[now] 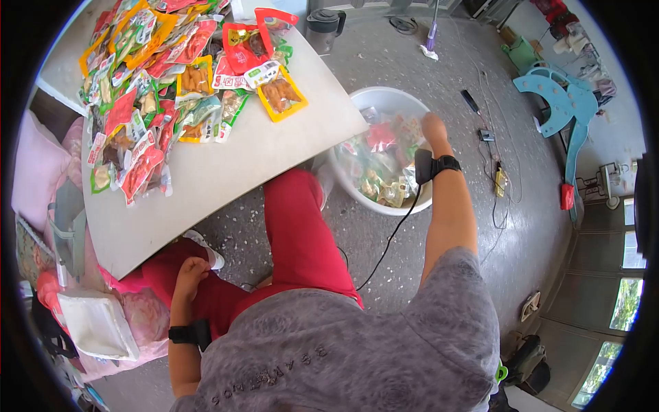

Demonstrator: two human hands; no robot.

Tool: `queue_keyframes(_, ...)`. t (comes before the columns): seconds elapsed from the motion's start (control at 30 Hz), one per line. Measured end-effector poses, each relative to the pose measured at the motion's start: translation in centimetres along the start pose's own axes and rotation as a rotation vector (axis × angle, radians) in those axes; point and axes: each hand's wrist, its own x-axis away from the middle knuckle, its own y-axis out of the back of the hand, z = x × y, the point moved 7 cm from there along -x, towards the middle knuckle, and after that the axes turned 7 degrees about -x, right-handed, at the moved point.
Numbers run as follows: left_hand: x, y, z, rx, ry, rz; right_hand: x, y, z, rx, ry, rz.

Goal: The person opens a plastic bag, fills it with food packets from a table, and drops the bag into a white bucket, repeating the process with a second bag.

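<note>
Head view, and much of what matters is covered: my right hand is at the right rim of the white tub, its fingers too hard to make out, so I cannot tell whether it is grasping a packet, gripping the rim or loose. A black box on my wrist strap hides a little of the tub's near right side, and the table corner covers part of its left rim. My left hand is over my left thigh with the fingers curled in; its palm is turned out of sight, so I cannot tell how tightly it is closed or whether anything is in it. Top and left, the heap of food packets on the table is cut off by the picture's edge, and the printing is too small to read. Those packets are glossy and sealed, in red, green, white and yellow, overlapping at all angles; a yellow-bordered one at the heap's right side shows brown food through a clear window. More packets lie inside the tub, on the floor beside the table, looking paler and blurred, with one plain red patch among clear and greenish wrappers.
</note>
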Motion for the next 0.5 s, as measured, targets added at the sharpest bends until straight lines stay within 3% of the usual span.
queue_keyframes(0.1, 0.0, 0.3, 0.0, -0.023, 0.028, -0.017, -2.7, -0.3, 1.5, 0.033, 0.012, -0.064)
queue_keyframes(0.23, -0.1, 0.1, -0.1, -0.009, 0.057, -0.029, -4.3, -6.0, 4.3, 0.061, 0.047, -0.035)
queue_keyframes(0.33, 0.0, -0.1, -0.3, -0.004, 0.052, -0.031, -1.9, -12.3, 6.9, 0.005, 0.115, 0.135)
queue_keyframes(0.37, 0.0, -0.1, -0.2, -0.002, 0.046, -0.035, 1.1, -12.0, 8.8, -0.069, 0.255, 0.029)
queue_keyframes(0.4, 0.0, 0.0, -0.1, 0.0, 0.041, -0.039, 2.6, -14.1, 8.8, -0.172, 0.123, 0.088)
queue_keyframes(0.43, 0.1, -0.1, -0.1, -0.005, 0.034, -0.029, 4.0, -17.3, 9.4, -0.045, 0.203, 0.231)
queue_keyframes(0.5, 0.2, -0.4, -0.3, -0.011, 0.019, -0.011, 8.2, -19.7, 10.5, -0.167, 0.269, 0.262)
